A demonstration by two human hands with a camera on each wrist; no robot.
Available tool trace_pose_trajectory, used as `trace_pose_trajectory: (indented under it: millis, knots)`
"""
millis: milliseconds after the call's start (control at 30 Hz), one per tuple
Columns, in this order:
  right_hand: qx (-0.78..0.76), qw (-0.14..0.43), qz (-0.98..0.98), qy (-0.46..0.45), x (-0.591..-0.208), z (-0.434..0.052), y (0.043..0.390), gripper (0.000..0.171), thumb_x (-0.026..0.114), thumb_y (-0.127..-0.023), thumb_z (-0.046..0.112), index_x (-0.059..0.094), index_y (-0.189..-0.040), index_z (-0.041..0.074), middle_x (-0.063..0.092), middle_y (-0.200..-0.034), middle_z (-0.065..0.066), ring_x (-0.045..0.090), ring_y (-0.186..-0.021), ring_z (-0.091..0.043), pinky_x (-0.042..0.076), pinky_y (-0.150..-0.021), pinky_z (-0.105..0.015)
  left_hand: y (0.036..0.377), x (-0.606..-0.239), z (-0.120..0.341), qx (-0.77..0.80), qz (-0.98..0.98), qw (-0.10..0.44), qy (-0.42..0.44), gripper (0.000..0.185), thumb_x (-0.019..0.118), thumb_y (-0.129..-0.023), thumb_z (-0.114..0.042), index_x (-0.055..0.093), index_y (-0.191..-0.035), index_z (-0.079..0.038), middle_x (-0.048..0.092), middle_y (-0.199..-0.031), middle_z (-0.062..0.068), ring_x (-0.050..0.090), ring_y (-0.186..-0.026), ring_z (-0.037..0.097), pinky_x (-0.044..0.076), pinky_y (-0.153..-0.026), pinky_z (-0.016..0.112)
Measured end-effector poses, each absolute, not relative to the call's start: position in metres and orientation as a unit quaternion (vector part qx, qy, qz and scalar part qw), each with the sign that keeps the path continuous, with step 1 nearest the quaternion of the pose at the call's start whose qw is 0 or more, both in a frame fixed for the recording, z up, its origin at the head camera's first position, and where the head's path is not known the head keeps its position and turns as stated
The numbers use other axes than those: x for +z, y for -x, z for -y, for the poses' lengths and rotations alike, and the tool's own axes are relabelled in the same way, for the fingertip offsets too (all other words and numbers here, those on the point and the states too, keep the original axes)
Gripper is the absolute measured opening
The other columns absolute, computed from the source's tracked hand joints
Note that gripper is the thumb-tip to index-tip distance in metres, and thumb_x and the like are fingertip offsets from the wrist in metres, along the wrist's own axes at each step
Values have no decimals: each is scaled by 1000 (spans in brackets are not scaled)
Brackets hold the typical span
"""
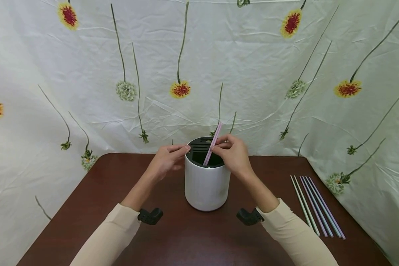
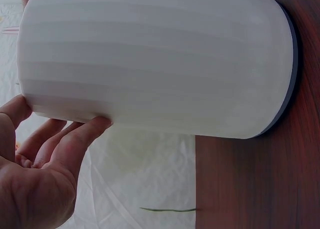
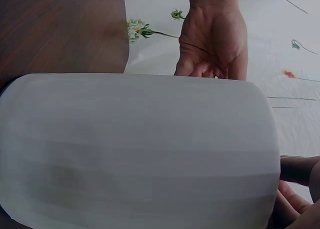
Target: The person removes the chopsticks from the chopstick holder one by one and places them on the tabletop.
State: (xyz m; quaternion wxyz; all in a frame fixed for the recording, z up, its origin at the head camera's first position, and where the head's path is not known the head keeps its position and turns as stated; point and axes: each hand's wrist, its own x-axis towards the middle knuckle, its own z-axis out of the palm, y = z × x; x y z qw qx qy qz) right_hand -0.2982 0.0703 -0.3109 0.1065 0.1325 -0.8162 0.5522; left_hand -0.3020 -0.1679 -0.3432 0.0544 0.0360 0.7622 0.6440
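A white cylindrical holder stands upright on the table, its black top divided into slots and a larger opening. My right hand pinches pink straws between thumb and fingers; they lean, with their lower ends inside the large opening at the front. On the other side, my left hand steadies the holder, its thumb at the rim. In the left wrist view the fingertips of that hand touch the white wall. The right wrist view shows only part of my right hand by the rim; the straws are hidden there.
Several pastel straws lie side by side on the right of the dark brown table. Beyond the table's back edge hangs a pale cloth printed with flowers. Dark wrist devices sit on both sleeves.
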Motion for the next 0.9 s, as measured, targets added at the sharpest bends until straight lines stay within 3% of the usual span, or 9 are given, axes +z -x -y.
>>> trace_pose_trajectory:
  millis: [300, 467, 567, 700, 900]
  knots:
    - [591, 140, 783, -139, -281, -82, 291, 16, 77, -90, 15, 67, -101, 9, 78, -95, -10, 74, -89, -27, 55, -74, -27, 303, -344, 165, 646, -760, 58, -32, 55, 70, -96, -43, 62, -142, -12, 57, -147, 10, 58, -133, 29, 53, -101, 52]
    - [617, 208, 744, -151, -251, -95, 284, 21, 77, -89, 16, 68, -104, 5, 76, -84, 2, 73, -82, -19, 51, -67, -25, 304, -343, 164, 649, -758, 58, -33, 54, 70, -96, -41, 62, -141, -13, 58, -147, 10, 59, -133, 28, 52, -102, 53]
    - [632, 245, 719, -157, -235, -106, 281, 21, 78, -90, 13, 67, -104, 2, 74, -78, 8, 74, -76, -12, 55, -72, -24, 303, -343, 164, 647, -759, 58, -36, 54, 69, -97, -41, 61, -142, -13, 57, -147, 10, 58, -133, 29, 53, -102, 52]
    - [661, 273, 677, -176, -221, -124, 278, 15, 76, -89, 4, 65, -99, 1, 74, -77, 3, 75, -71, -14, 62, -77, -27, 303, -343, 165, 644, -762, 61, -35, 54, 69, -97, -42, 61, -143, -13, 56, -148, 10, 58, -133, 29, 52, -102, 53]
    - [691, 282, 641, -178, -219, -157, 278, 17, 74, -85, -6, 65, -98, -1, 74, -78, -7, 74, -63, -17, 63, -68, -30, 302, -343, 168, 644, -762, 61, -34, 55, 69, -97, -42, 61, -142, -12, 56, -148, 9, 58, -133, 28, 51, -103, 55]
